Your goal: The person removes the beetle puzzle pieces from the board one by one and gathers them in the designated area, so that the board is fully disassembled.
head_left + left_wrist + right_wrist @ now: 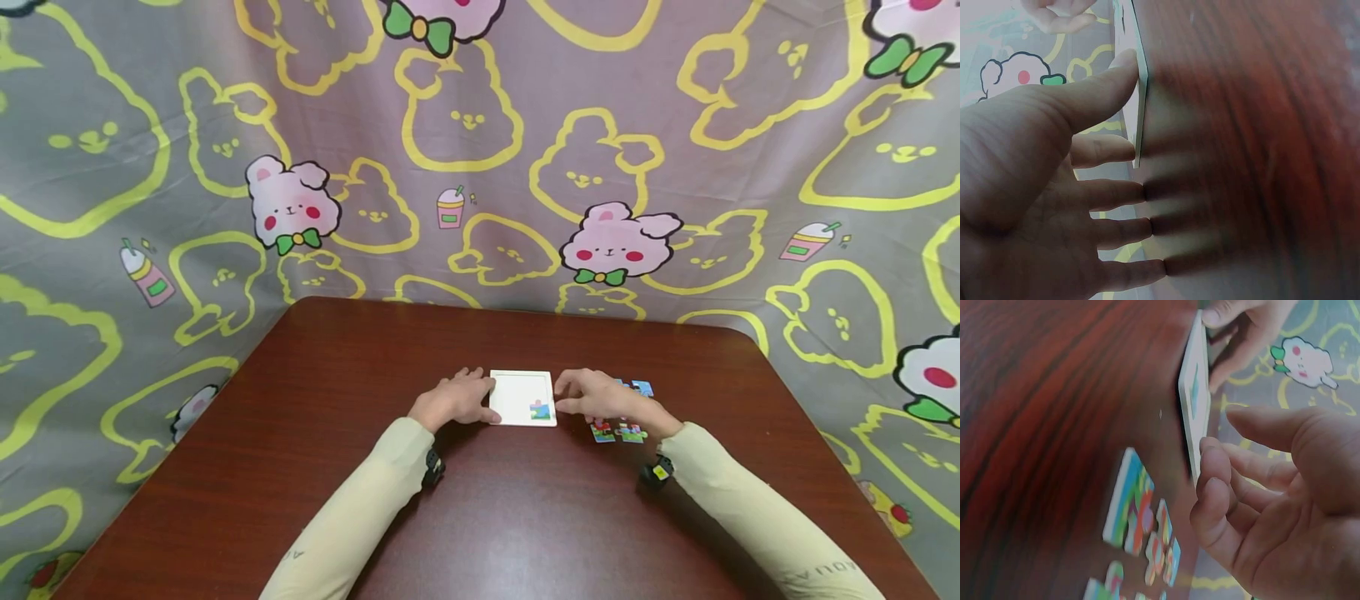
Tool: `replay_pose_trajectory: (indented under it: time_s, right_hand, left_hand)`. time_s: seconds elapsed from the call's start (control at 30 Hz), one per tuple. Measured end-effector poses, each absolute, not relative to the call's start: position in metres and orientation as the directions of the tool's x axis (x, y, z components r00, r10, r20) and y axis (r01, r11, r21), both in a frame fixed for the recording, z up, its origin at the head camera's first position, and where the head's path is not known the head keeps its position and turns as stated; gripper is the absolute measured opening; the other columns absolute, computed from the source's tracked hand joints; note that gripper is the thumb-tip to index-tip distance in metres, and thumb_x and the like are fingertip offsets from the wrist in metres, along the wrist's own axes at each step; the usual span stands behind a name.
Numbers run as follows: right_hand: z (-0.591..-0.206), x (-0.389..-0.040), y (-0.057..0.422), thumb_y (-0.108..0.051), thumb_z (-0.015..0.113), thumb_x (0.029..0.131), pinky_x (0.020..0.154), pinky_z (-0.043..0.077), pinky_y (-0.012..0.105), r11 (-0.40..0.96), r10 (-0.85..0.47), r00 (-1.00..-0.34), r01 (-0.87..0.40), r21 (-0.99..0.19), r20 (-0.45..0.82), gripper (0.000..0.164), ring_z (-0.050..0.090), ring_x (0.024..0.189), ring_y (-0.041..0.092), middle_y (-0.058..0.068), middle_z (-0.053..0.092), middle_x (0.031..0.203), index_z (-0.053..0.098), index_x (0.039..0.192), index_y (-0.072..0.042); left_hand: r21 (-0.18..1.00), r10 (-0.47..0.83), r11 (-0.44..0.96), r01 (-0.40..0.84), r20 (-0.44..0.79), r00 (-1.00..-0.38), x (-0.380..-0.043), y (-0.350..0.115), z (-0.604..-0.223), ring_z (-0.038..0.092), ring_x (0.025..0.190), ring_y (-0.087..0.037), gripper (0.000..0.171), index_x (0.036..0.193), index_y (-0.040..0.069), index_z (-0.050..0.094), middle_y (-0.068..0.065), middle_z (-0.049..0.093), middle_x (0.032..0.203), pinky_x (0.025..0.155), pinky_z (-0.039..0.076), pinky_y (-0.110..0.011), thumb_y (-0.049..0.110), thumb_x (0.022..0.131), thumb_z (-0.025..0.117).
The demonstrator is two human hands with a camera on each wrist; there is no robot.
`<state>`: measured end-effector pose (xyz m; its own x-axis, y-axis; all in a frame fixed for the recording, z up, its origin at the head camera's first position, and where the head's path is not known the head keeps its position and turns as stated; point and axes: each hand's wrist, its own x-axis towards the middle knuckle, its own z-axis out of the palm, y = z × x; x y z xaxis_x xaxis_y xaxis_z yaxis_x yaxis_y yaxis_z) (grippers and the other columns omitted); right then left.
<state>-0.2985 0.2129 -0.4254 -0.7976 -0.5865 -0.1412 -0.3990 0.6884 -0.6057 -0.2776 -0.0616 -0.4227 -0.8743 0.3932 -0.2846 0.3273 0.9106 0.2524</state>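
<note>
A square white puzzle tray [517, 392] lies on the table, with one colourful jigsaw piece [540, 410] in its near right corner. At the tray's left side is my left hand [457, 398], fingers extended. The left wrist view shows its thumb [1107, 90] on the tray's edge and several fingertips down on the tabletop. My right hand [596, 394] hovers by the tray's right edge, its fingers [1215, 500] loosely bent, thumb apart and nothing between them. Beneath and beside it lie several loose jigsaw pieces [632, 433], partly hidden by the hand and wrist.
The dark red-brown wooden table [480, 500] extends around the tray. Behind it hangs a grey curtain [480, 225] with yellow outlines and cartoon animals. A dark camera [432, 468] sits on the left wrist and another camera [657, 472] on the right.
</note>
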Motion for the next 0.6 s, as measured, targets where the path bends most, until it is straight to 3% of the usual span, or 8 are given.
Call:
replay_pose_trajectory:
  time_s: [0.6]
  right_hand:
    - [-0.436,-0.295,0.188,-0.017,0.072,0.090,0.046,0.049,0.029,0.713,-0.596,-0.780,-0.402,-0.575,-0.194,0.024,0.056,0.049,0.015,0.000,0.067,0.075,0.058,0.105,-0.005]
  left_hand:
    - [0.250,0.397,0.909,0.332,-0.282,-0.873,-0.277,-0.061,-0.423,0.016,0.152,-0.037,0.072,0.152,0.017,0.037,-0.014,0.021,0.163,0.117,0.024,-0.060,0.049,0.093,0.062]
